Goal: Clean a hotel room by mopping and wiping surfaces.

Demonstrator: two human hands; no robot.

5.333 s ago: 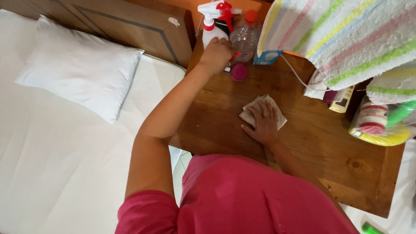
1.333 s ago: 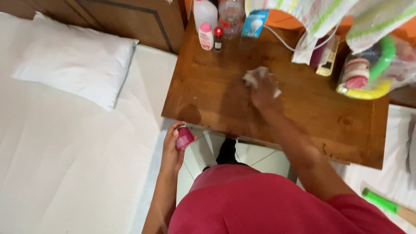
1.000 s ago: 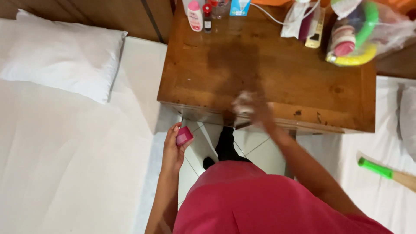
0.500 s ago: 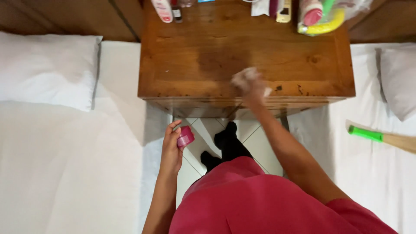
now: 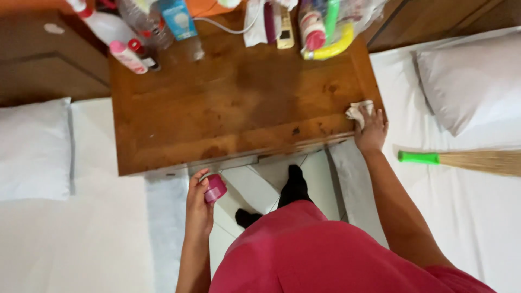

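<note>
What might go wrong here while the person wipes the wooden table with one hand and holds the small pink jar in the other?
1. The left hand holds the pink jar over the tiled floor, away from the table; if the grip slips, it may fall and break.
2. The right hand presses the cloth at the table corner; it may slide off the edge.
3. Bottles crowd the back edge; a wide wipe may topple them.
</note>
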